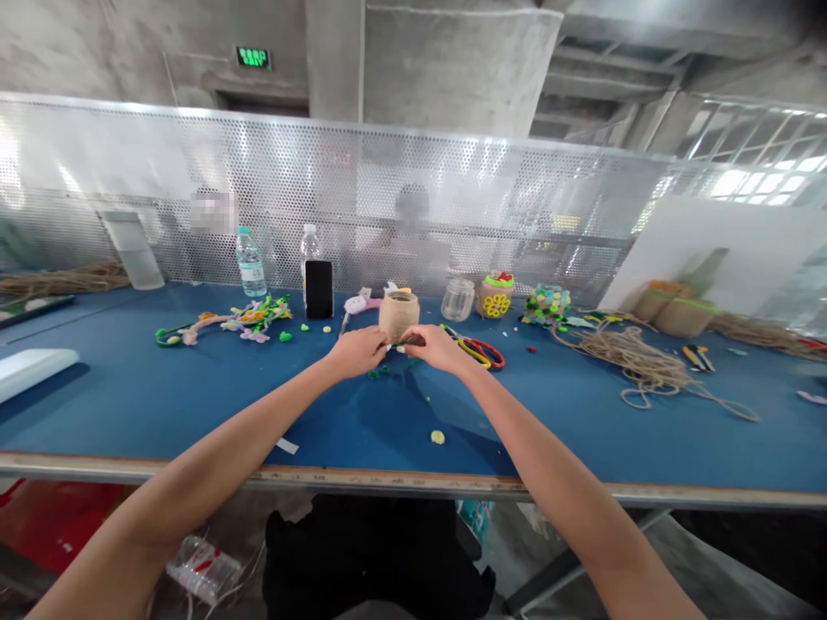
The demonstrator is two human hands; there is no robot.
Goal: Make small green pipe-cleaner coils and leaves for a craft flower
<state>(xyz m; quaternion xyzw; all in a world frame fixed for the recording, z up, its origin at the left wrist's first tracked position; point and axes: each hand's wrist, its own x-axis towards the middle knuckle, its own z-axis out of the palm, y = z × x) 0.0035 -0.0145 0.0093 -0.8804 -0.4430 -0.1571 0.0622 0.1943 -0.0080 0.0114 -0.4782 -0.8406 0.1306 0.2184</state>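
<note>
A jar wrapped in tan twine (399, 315) stands upright on the blue table, its open mouth facing up. Just in front of its lower part, my left hand (359, 351) and my right hand (435, 346) meet, fingertips close together. Between them runs a thin dark green strip that looks like a pipe cleaner (404, 344), pinched by both hands. Whether my fingers also touch the jar I cannot tell. Small green bits (374, 375) lie below my hands. Right of my right hand are scissors with red and yellow handles (484, 351).
Behind stand a glass jar (458, 300), a decorated twine jar (495, 298), a black phone (319, 290) and a water bottle (251, 263). Colourful pipe cleaners (258, 317) lie left, loose twine (637, 355) right. A yellow button-like piece (438, 437) lies near the table's front edge (413, 480).
</note>
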